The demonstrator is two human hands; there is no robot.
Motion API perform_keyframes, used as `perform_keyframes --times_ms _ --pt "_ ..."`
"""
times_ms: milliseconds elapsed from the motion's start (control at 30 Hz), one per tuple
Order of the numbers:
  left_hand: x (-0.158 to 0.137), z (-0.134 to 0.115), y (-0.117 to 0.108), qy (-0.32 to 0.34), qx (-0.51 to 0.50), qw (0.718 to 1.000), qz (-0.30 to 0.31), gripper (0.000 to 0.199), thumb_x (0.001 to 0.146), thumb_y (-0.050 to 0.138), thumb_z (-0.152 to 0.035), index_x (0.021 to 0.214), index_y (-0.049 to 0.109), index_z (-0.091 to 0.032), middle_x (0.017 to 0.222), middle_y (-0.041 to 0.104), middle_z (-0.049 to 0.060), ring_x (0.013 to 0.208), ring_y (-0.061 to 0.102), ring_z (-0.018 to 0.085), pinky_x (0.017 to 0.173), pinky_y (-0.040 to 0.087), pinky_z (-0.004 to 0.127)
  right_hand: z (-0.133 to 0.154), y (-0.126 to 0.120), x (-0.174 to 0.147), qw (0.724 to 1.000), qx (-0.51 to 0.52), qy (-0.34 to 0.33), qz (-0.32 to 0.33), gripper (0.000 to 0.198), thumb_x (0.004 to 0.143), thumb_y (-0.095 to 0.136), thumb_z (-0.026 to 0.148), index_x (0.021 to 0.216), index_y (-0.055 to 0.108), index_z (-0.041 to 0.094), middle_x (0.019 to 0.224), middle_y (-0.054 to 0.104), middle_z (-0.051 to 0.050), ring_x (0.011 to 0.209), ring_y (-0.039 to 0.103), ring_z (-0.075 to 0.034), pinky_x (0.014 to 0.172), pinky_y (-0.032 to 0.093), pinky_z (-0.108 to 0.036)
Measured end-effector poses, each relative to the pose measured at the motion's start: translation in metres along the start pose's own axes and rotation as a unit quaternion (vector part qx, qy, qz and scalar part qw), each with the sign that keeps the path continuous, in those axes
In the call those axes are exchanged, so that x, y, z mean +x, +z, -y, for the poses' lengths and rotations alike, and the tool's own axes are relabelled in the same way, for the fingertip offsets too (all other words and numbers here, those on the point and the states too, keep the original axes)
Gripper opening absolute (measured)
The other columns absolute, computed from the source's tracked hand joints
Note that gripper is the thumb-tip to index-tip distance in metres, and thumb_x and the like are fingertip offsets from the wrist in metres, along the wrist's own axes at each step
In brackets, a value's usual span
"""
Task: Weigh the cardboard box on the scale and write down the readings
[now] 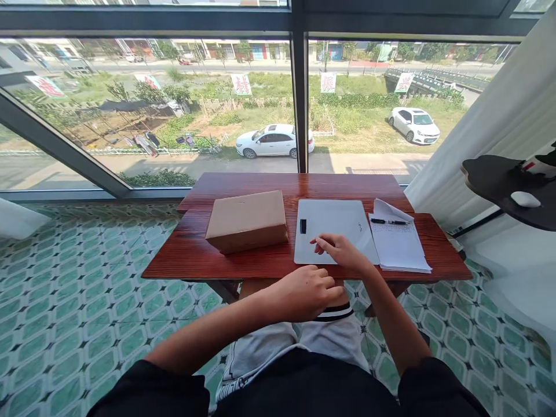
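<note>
Black shirt [304,385] nearest. Left to right on red-brown table [182,258]: closed cardboard box [247,220]; left hand [308,292] before table edge, fingers curled, palm hidden, cannot tell if gripping; flat silver panel [332,217] mid-table, black rectangle on it; right hand [341,249] above panel, fingers loosely apart, nothing gripped, contact unclear; papers [402,249] just beside, pen [388,221] on top. Judgement: light fingertips, wrist clear of papers, suit panel best.

I can't read the writing [392,229] on the paper [400,252] or the lettering [360,226] on the slab [332,217]; both are too small. The right grip [341,249] hides part of the slab, and my view's right edge crops the stand [495,180].
</note>
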State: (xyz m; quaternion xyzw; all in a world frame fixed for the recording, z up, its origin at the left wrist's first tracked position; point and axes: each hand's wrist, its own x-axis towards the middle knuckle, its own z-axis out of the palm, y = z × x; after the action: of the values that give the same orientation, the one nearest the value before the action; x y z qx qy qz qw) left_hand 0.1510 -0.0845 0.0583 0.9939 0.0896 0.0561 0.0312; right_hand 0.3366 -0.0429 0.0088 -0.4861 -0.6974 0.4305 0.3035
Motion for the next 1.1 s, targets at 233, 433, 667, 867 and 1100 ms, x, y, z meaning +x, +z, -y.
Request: perform_keyframes --times_ms 233,433,667,867,1100 --pt "0.033 -0.009 0.025 0.091 0.018 0.995 0.024 0.011 0.090 0.054 -0.019 0.097 0.061 -0.016 0.080 0.066 0.006 0.078 0.062 0.019 0.066 0.039 0.033 -0.010 -0.021 -0.025 0.999 -0.029 0.017 0.016 0.040 0.098 0.041 0.048 0.102 0.068 0.019 0.086 0.067 -0.001 0.074 0.061 -0.013 0.075 0.047 -0.027" --pt "0.061 -0.009 0.033 0.145 0.048 0.988 0.022 0.016 0.091 0.052 -0.020 0.100 0.064 -0.016 0.078 0.066 0.005 0.071 0.059 0.019 0.062 0.036 0.035 -0.017 -0.041 -0.039 0.998 -0.043 0.051 -0.008 0.042 0.097 0.042 0.051 0.104 0.069 0.020 0.082 0.066 -0.001 0.065 0.058 -0.012 0.067 0.045 -0.026" --pt "0.099 -0.005 0.048 0.210 0.077 0.974 -0.035 0.020 0.091 0.049 -0.015 0.098 0.067 -0.014 0.084 0.068 0.009 0.080 0.062 0.019 0.065 0.038 0.035 -0.031 -0.069 -0.048 0.990 -0.076 0.062 -0.098 0.039 0.095 0.049 0.051 0.106 0.071 0.022 0.082 0.066 -0.001 0.067 0.055 -0.012 0.067 0.043 -0.027" --pt "0.132 -0.003 0.087 0.233 0.131 0.957 -0.111 0.024 0.094 0.049 -0.021 0.109 0.067 -0.014 0.123 0.066 0.016 0.109 0.061 0.023 0.086 0.044 0.038 -0.067 -0.114 -0.051 0.944 -0.208 0.055 -0.249 0.038 0.095 0.051 0.048 0.112 0.071 0.020 0.085 0.066 -0.003 0.071 0.055 -0.014 0.071 0.042 -0.029" --pt "0.155 -0.006 0.127 0.235 0.175 0.938 -0.188 0.033 0.097 0.042 -0.023 0.118 0.066 -0.015 0.141 0.058 0.014 0.128 0.055 0.028 0.105 0.042 0.044 -0.106 -0.157 -0.049 0.878 -0.362 0.079 -0.302 0.032 0.096 0.055 0.041 0.116 0.071 0.023 0.087 0.064 -0.003 0.076 0.057 -0.014 0.066 0.038 -0.027"
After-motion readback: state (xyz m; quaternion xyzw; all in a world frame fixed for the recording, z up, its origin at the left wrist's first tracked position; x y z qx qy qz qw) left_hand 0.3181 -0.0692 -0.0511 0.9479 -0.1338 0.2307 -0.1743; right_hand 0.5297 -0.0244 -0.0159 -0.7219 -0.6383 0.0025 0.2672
